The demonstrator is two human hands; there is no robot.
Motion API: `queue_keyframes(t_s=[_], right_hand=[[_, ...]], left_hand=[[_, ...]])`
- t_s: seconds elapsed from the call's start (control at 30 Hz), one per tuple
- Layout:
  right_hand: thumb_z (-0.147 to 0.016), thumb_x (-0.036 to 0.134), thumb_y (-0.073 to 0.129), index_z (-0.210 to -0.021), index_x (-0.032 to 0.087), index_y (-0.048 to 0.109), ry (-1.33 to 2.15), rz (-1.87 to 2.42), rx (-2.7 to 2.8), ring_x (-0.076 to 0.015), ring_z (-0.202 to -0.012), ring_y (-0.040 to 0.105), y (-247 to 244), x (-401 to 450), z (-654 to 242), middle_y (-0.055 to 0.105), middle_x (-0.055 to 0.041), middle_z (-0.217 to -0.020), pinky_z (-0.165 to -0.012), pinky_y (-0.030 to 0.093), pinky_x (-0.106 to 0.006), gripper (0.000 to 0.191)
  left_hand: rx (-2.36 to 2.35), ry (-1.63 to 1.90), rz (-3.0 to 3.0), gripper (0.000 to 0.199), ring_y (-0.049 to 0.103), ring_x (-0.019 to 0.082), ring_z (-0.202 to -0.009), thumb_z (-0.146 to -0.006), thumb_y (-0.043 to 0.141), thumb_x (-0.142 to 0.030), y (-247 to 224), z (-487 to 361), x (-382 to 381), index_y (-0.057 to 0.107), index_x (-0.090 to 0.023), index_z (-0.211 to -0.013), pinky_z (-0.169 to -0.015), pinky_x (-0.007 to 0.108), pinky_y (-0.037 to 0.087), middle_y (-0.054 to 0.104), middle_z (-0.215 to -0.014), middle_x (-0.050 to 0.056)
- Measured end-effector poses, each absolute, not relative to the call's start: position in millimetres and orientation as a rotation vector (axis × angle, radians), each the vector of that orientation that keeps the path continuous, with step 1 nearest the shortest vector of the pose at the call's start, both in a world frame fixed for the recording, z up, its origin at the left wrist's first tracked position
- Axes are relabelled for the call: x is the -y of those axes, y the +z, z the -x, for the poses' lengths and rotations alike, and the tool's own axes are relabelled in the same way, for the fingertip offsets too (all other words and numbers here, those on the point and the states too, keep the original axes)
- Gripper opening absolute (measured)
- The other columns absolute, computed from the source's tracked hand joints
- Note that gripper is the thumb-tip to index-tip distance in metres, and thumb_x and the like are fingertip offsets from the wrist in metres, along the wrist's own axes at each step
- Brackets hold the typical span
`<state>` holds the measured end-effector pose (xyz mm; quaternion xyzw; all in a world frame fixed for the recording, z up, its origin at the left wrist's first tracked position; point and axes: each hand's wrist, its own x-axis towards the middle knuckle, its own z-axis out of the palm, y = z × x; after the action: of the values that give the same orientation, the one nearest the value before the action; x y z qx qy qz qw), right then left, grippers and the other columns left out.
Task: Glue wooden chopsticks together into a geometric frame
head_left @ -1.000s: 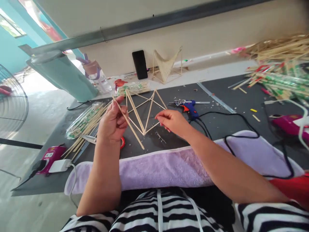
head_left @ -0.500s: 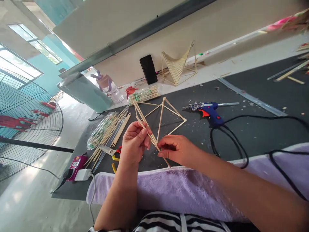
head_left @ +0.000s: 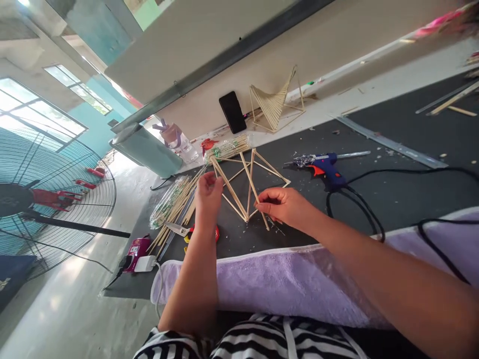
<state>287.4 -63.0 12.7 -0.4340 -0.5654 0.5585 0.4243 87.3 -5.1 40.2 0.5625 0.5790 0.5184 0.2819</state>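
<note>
My right hand pinches a thin wooden stick that slants up and away over a stick frame. This frame of joined sticks rests on the dark table, its near corner pointing toward me. My left hand is at the frame's left side, thumb and fingers slightly apart, with nothing visible in it; whether it touches the frame is unclear. Scissors with red and yellow handles lie partly behind my left forearm. Off to the right lies a blue glue gun with a clear glue stick in its back.
Loose sticks and a plastic-wrapped bundle lie on the left. Behind stand a black phone and a finished-looking stick model. A purple power adapter, black cable and lilac towel line the near side.
The stick in my right hand has lifted off the frame and swung more upright. My left hand has let go of the sticks and moved left. The view has shifted slightly.
</note>
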Motion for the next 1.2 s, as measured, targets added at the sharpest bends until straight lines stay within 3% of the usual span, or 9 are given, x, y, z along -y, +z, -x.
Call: queue_keyframes(t_s=[0.1,0.2,0.33,0.5,0.7,0.8,0.97,1.2], right_hand=[[-0.076,0.039,0.063,-0.076,0.018,0.063,1.375,1.084,1.43,-0.0077,-0.042,0.041,8,62,-285,0.046,0.0068,-0.049,-0.044,0.032,-0.022,0.021],[-0.077,0.038,0.063,-0.077,0.018,0.064,1.351,1.08,1.45,-0.0077,-0.043,0.042,7,62,-285,0.047,0.0066,-0.05,-0.044,0.032,-0.022,0.019],[-0.077,0.036,0.063,-0.075,0.018,0.063,1.316,1.098,1.449,-0.0074,-0.044,0.042,8,61,-285,0.046,0.0066,-0.05,-0.044,0.032,-0.021,0.018],[-0.077,0.031,0.063,-0.073,0.018,0.063,1.291,1.112,1.457,-0.0074,-0.045,0.043,8,61,-283,0.049,0.0061,-0.051,-0.047,0.034,-0.022,0.014],[-0.078,0.035,0.064,-0.074,0.018,0.063,1.347,1.093,1.423,-0.0068,-0.044,0.042,5,62,-284,0.049,0.0062,-0.052,-0.046,0.035,-0.022,0.017],[-0.077,0.036,0.065,-0.076,0.018,0.063,1.372,1.071,1.39,-0.0068,-0.044,0.043,5,62,-285,0.05,0.0059,-0.054,-0.046,0.036,-0.022,0.018],[-0.077,0.035,0.065,-0.075,0.018,0.063,1.366,1.059,1.388,-0.0063,-0.045,0.043,8,65,-284,0.05,0.0054,-0.055,-0.045,0.036,-0.021,0.018],[-0.078,0.026,0.063,-0.073,0.018,0.062,1.42,1.002,1.377,-0.0061,-0.046,0.045,17,75,-277,0.05,0.0057,-0.054,-0.044,0.037,-0.02,0.01]], left_hand=[[-1.681,1.29,-1.697,0.062,0.048,0.006,-0.052,-0.081,0.068,-0.036,46,-101,-4,0.043,-0.018,-0.135,-0.052,0.023,0.038,0.058,-0.088,-0.001],[-1.818,1.261,-1.824,0.075,0.044,0.007,-0.052,-0.08,0.069,-0.037,49,-107,-12,0.036,-0.016,-0.144,-0.056,0.026,0.037,0.057,-0.084,-0.001],[-1.845,1.319,-1.945,0.067,0.049,0.012,-0.061,-0.08,0.068,-0.038,51,-104,-21,0.046,-0.018,-0.141,-0.061,0.028,0.036,0.055,-0.075,-0.001],[-1.871,1.298,-2.047,0.038,0.049,0.014,-0.062,-0.084,0.061,-0.035,59,-100,-29,0.065,-0.023,-0.12,-0.065,0.029,0.036,0.055,-0.067,-0.002],[-1.856,1.341,-2.183,0.017,0.055,0.018,-0.082,-0.079,0.063,-0.025,65,-97,-30,0.071,-0.022,-0.093,-0.076,0.031,0.042,0.06,-0.077,0.003],[-1.759,1.373,-2.131,0.017,0.059,0.017,-0.085,-0.077,0.064,-0.024,63,-94,-34,0.071,-0.023,-0.093,-0.071,0.027,0.044,0.063,-0.082,0.002],[-1.631,1.288,-1.885,0.03,0.052,0.009,-0.049,-0.079,0.061,-0.027,63,-93,-34,0.068,-0.021,-0.108,-0.051,0.024,0.044,0.058,-0.065,-0.004],[-1.539,1.302,-1.788,0.035,0.055,0.009,-0.054,-0.079,0.067,-0.029,64,-91,-9,0.069,-0.022,-0.112,-0.052,0.023,0.049,0.061,-0.072,-0.002]])
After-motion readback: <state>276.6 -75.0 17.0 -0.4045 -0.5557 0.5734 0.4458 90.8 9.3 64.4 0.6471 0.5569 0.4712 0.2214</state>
